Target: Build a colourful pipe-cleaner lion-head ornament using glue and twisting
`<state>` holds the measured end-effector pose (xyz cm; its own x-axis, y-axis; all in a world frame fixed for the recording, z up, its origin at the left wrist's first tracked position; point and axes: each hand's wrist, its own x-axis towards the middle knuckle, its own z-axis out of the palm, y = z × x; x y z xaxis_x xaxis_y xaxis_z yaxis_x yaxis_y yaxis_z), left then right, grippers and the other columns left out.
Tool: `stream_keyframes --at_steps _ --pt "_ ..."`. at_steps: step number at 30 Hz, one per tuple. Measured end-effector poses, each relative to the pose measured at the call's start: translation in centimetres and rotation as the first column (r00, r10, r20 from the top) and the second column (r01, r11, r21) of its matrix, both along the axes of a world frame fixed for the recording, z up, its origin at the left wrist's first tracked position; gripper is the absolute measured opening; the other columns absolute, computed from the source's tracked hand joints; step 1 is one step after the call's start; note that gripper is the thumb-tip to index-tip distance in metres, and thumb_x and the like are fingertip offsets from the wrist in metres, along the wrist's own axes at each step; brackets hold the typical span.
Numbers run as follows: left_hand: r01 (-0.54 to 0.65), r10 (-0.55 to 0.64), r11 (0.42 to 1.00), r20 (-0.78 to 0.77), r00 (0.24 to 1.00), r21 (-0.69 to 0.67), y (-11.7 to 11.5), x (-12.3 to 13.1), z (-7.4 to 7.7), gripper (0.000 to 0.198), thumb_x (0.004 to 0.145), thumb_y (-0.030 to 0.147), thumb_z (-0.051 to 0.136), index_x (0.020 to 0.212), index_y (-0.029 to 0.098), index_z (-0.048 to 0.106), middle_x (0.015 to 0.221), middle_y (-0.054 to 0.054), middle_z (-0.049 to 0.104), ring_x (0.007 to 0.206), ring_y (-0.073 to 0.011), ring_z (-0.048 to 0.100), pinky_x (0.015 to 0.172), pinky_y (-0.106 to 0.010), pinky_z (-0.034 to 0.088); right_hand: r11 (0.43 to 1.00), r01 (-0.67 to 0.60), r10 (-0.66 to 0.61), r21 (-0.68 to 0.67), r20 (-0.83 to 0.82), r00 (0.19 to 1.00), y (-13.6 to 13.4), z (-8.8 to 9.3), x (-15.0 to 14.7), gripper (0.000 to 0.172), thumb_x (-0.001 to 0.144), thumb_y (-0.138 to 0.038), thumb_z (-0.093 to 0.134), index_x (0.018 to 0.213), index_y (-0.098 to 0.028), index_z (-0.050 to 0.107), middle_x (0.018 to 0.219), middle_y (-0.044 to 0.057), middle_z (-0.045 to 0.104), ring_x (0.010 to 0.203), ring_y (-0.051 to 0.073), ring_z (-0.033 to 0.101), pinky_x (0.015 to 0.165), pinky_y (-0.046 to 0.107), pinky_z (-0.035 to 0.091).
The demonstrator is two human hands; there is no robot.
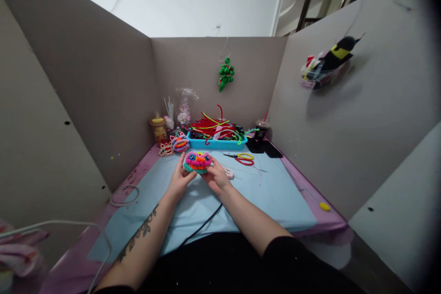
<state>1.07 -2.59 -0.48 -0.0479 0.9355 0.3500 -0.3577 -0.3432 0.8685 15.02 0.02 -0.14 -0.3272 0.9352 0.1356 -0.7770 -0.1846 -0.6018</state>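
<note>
Between both hands, above the blue cloth, is a small fuzzy pipe-cleaner figure (197, 162) in pink, orange, blue and teal, with two eyes facing up. My left hand (181, 178) grips its left side, thumb along the lower edge. At its right side, my right hand (216, 176) has its fingers closed round the edge. Behind my left hand lie a similar purple and orange pipe-cleaner figure (179, 143) and a cream and red one (166, 149). Scissors (243, 159) with red and yellow handles rest beyond my right hand.
A blue tray (220, 144) heaped with pipe cleaners stands at the back. Drinks cups (159, 129) and a dark cup (262, 130) flank it. A black phone-like slab (272, 149) lies right, a yellow oval object (324, 206) near the right edge. Grey partitions (220, 50) enclose the table.
</note>
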Motion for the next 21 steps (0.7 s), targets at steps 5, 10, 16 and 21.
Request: stream_keyframes --at_steps 5,10,16,21 --pt "-0.013 0.013 1.0 0.024 1.0 0.006 -0.05 0.05 0.17 0.094 0.063 0.015 0.077 0.143 0.026 0.029 0.127 -0.009 0.057 0.114 -0.0266 0.055 0.093 -0.034 0.046 0.999 -0.015 0.015 0.029 -0.002 1.0 -0.04 -0.15 -0.02 0.057 0.059 -0.011 0.073 0.11 -0.025 0.051 0.09 0.001 0.068 0.084 0.017 0.065 0.075 0.03 0.051" --pt "-0.008 0.008 1.0 -0.003 1.0 0.004 -0.02 -0.09 0.03 0.099 0.063 0.017 0.078 0.144 0.027 0.023 0.118 -0.009 0.062 0.103 -0.0237 0.061 0.086 -0.031 0.049 1.0 -0.005 0.005 0.008 -0.016 1.0 0.15 -0.27 -0.01 0.056 0.06 -0.011 0.073 0.11 -0.024 0.051 0.088 0.001 0.069 0.08 0.016 0.065 0.072 0.029 0.051" --pt "0.002 -0.002 1.0 -0.041 0.999 -0.005 0.34 -0.19 -0.46 0.107 0.064 0.025 0.078 0.147 0.025 0.011 0.109 -0.011 0.066 0.095 -0.0222 0.064 0.08 -0.031 0.051 0.998 0.023 -0.024 -0.059 -0.029 0.999 0.63 -0.41 0.09 0.053 0.061 -0.01 0.071 0.108 -0.024 0.052 0.085 0.0 0.069 0.074 0.014 0.064 0.068 0.028 0.052" --pt "-0.01 0.01 1.0 -0.044 0.999 -0.009 0.42 -0.16 -0.51 0.101 0.068 0.028 0.076 0.147 0.022 0.013 0.108 -0.012 0.066 0.091 -0.021 0.065 0.079 -0.031 0.051 0.999 0.019 -0.021 -0.043 -0.038 0.999 0.56 -0.55 0.02 0.052 0.062 -0.01 0.072 0.108 -0.023 0.053 0.086 0.001 0.069 0.075 0.015 0.065 0.067 0.028 0.052"
